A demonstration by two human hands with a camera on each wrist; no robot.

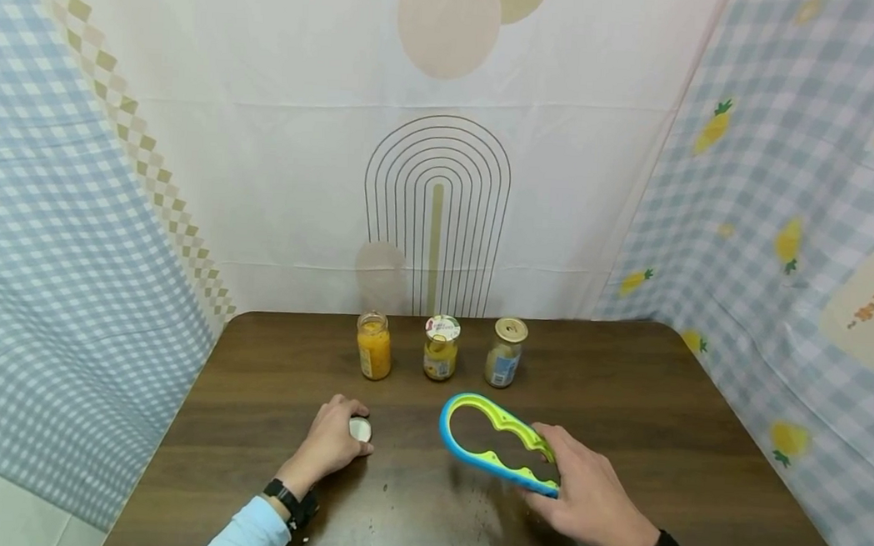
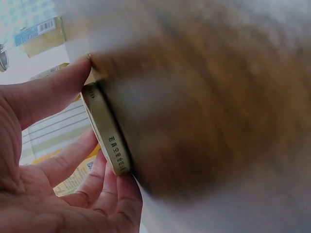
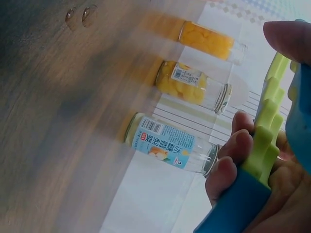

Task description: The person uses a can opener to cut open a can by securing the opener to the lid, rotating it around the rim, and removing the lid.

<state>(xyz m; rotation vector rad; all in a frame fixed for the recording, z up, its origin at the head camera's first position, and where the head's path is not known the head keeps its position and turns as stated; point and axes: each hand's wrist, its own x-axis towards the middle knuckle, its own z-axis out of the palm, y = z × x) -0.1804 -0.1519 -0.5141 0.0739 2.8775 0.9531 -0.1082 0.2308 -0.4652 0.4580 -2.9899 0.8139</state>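
The left hand (image 1: pixel 332 442) rests low on the wooden table (image 1: pixel 661 420) with thumb and fingers curled round a small round lid (image 1: pixel 360 429); the left wrist view shows that lid (image 2: pixel 104 128) pinched edge-on between the thumb above and the fingertips below, its rim right against the table surface. The right hand (image 1: pixel 581 491) grips the narrow handle end of a blue and green jar opener (image 1: pixel 494 439), fingers wrapped round it, holding it clear of the table with the large ring pointing toward the jars. Three jars stand upright in a row near the back edge: the left jar (image 1: pixel 374 346) of orange fruit has no lid on it, while the middle jar (image 1: pixel 441 348) and the right jar (image 1: pixel 505 352) are both capped. It looks as if one jar has been opened and its lid is being set down at the front of the table. The next move probably calls for letting go of the lid, reaching for a capped jar to steady it, and fitting a ring of the opener that matches its cap squarely over it.
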